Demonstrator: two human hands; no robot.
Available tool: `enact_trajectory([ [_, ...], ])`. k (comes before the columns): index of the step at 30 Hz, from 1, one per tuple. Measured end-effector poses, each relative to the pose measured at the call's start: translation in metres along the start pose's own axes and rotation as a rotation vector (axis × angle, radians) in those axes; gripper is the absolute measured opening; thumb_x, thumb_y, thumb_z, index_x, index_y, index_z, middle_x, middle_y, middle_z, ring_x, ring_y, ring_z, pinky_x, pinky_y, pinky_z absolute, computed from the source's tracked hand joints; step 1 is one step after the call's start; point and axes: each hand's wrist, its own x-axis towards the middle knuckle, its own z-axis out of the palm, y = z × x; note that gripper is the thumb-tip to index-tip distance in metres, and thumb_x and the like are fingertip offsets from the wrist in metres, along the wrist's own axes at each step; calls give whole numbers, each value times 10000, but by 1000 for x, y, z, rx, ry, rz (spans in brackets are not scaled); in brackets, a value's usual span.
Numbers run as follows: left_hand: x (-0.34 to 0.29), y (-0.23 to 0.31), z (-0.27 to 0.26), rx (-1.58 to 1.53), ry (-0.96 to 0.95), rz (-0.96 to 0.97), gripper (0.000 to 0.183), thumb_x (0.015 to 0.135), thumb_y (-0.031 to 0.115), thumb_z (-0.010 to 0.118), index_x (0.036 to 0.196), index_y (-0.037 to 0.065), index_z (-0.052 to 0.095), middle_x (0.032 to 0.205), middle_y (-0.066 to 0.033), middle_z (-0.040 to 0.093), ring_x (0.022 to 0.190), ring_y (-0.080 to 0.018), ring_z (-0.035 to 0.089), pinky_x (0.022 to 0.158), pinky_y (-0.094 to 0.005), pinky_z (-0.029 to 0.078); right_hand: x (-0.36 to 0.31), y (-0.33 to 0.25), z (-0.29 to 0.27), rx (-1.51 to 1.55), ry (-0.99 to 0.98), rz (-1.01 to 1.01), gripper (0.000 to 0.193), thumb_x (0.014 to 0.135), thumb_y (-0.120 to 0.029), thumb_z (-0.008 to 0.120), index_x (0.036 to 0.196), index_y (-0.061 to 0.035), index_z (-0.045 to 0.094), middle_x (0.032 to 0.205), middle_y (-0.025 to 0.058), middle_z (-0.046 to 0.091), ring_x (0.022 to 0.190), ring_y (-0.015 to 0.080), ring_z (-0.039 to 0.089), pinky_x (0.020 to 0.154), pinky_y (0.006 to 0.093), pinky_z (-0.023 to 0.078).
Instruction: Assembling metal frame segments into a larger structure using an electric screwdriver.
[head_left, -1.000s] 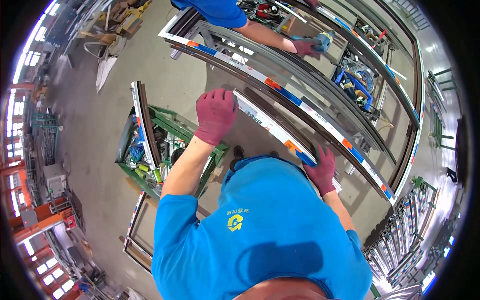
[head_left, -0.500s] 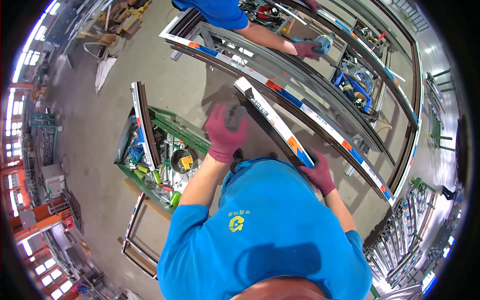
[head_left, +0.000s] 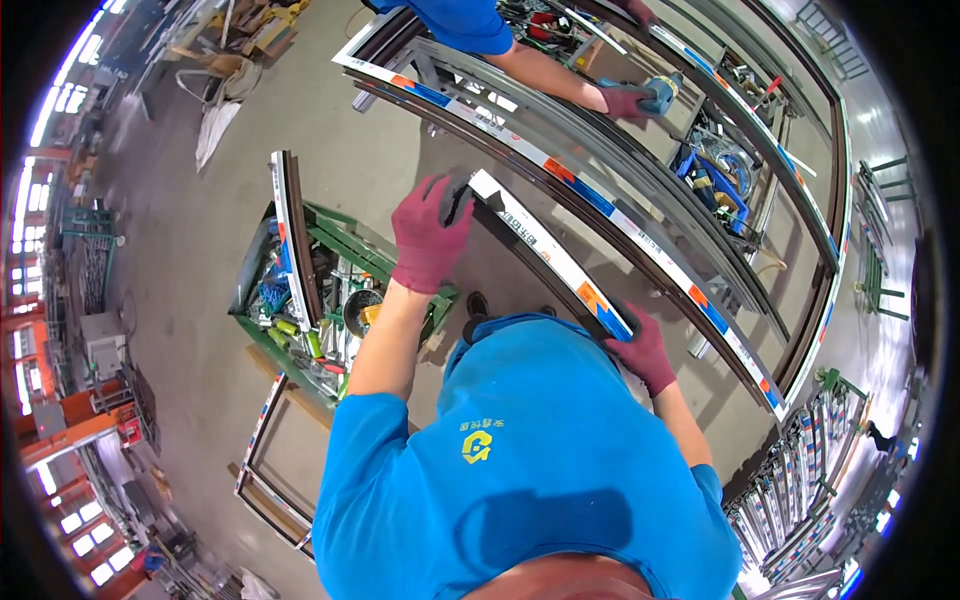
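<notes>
A short length of window-frame profile [head_left: 545, 252], dark brown with a white printed film on top, slants in front of my body. My right hand [head_left: 645, 352], in a maroon glove, grips its near right end; part of the fingers is hidden beneath it. At the far left end, my left hand [head_left: 428, 235], gloved alike, is held up with thumb and fingers apart. Its dark palm side faces the profile's end; whether it touches is hard to tell. Just beyond lies a large film-covered frame [head_left: 560, 172] on a rack.
Across the large frame, another person's gloved hand [head_left: 630, 101] holds a cordless drill [head_left: 662, 93]. A green-edged tool bin [head_left: 345, 240] stands at left, another profile piece [head_left: 291, 240] resting on it. A small frame [head_left: 262, 440] lies lower left; racked profiles [head_left: 800, 470] stand lower right.
My left hand has moved up and left to the far end of the profile. My right hand keeps its grip, and the profile has hardly moved.
</notes>
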Motion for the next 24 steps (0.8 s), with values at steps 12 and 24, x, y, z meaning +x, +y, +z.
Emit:
enact_trajectory([
  [12,5,-34,-23,-192,-70,-175,128,858,41,716,982,14,735,863,-94,721,775,-169,695,711,-307,547,-15,0,-5,-483,99,42,872,700,-487,852,1456,-145,584,1427,243,578,1346,424,525,1153,526,395],
  [24,-51,76,86,413,-952,572,813,694,409,859,1388,116,552,1272,-175,604,1246,-353,567,1096,-533,404,32,-45,22,-647,120,-201,820,752,-504,797,1404,-62,570,1326,226,600,1227,410,571,1025,552,437],
])
